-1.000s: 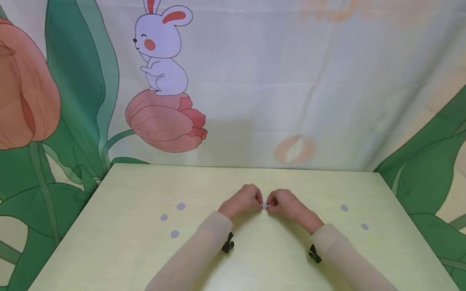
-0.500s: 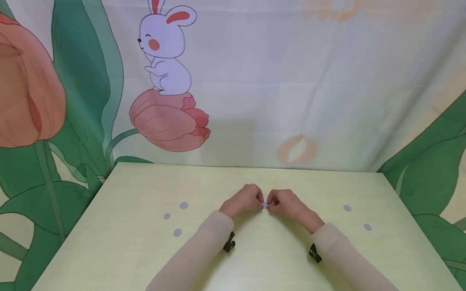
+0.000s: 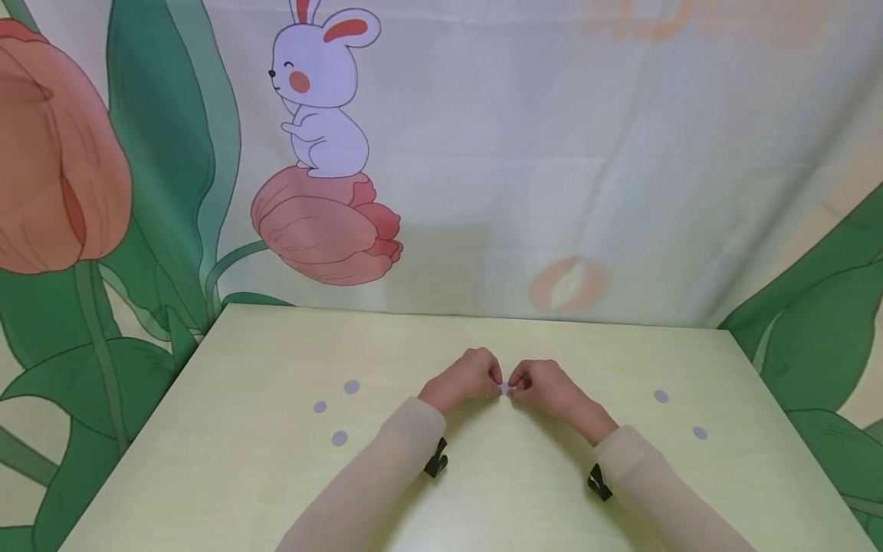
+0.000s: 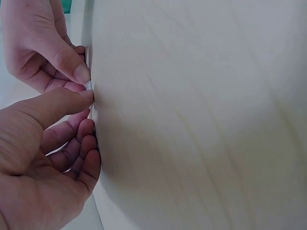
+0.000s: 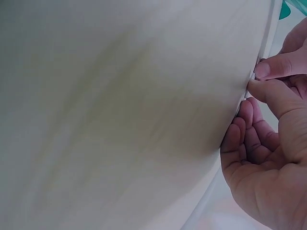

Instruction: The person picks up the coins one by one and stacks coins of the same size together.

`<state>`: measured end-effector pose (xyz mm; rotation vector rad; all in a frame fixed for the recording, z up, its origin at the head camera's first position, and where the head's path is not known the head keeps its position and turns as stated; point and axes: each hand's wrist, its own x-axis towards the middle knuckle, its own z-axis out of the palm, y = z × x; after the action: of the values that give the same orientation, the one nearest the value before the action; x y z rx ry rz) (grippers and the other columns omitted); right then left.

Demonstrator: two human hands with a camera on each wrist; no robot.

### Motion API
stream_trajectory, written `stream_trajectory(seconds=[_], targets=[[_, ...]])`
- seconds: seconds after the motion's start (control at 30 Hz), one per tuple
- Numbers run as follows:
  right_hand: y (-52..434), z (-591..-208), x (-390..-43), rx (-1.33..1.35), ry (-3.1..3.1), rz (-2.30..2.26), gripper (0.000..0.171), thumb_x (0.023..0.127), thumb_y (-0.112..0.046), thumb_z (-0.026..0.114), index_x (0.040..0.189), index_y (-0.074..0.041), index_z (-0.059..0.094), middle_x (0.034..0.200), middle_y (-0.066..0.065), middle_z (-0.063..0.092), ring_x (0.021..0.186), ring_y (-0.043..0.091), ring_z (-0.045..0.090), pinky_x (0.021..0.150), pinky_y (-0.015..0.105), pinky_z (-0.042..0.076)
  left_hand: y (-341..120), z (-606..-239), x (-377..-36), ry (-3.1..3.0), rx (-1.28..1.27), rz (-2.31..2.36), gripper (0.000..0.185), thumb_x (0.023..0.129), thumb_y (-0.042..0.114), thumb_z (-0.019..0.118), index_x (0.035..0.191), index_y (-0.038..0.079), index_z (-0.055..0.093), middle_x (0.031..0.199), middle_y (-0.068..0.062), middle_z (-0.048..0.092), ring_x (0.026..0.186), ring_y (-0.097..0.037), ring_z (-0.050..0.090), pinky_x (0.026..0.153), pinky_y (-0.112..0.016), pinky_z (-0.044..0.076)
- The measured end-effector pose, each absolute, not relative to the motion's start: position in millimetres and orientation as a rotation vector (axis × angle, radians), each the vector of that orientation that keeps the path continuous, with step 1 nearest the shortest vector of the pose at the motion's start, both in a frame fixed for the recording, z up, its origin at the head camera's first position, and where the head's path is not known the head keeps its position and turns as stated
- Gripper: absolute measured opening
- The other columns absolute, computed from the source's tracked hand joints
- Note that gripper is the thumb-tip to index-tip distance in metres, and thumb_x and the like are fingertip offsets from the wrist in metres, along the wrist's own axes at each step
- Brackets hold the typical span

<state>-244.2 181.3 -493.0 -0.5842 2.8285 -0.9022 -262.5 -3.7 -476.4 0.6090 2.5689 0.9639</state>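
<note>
Both hands meet near the middle of the table around a small flat pale purple disc (image 3: 505,389). My left hand (image 3: 471,377) pinches the disc's left edge with thumb and fingers. From the other side my right hand (image 3: 552,387) pinches its right edge. Seen from the left wrist, the left thumb and curled fingers of the left hand (image 4: 38,158) sit low at the tabletop. In the right wrist view the right hand (image 5: 273,158) lies likewise, its thumb tip close to the other thumb. Fingers mostly hide the disc in both wrist views.
Three similar discs lie on the table to the left, one being a pale disc (image 3: 339,438). Two more are on the right, including a disc (image 3: 661,396). The pale yellow table (image 3: 510,491) ends at a printed curtain (image 3: 469,153) behind it.
The background, table and loose discs have shifted slightly rightward in the head view. Both hands keep their grip at the disc, with hardly any visible movement.
</note>
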Motion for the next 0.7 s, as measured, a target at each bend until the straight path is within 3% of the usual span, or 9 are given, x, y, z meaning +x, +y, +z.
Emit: stream_trajectory(seconds=[0.7], targets=[[178.3,-489.6,-246.4,-0.538,2.829,-0.952,0.006,0.084,-0.003,0.08,0.086,-0.003,0.074,0.077,0.0,0.07,0.07,0.009,0.062,0.066,0.023,0.053,-1.1,-474.8,-262.7,2.588,0.567,0.976,0.005,0.086,-0.001,0.076,0.082,0.0,0.073,0.08,-0.002,0.065,0.073,-0.014,0.053,0.068,-0.025,0.046]])
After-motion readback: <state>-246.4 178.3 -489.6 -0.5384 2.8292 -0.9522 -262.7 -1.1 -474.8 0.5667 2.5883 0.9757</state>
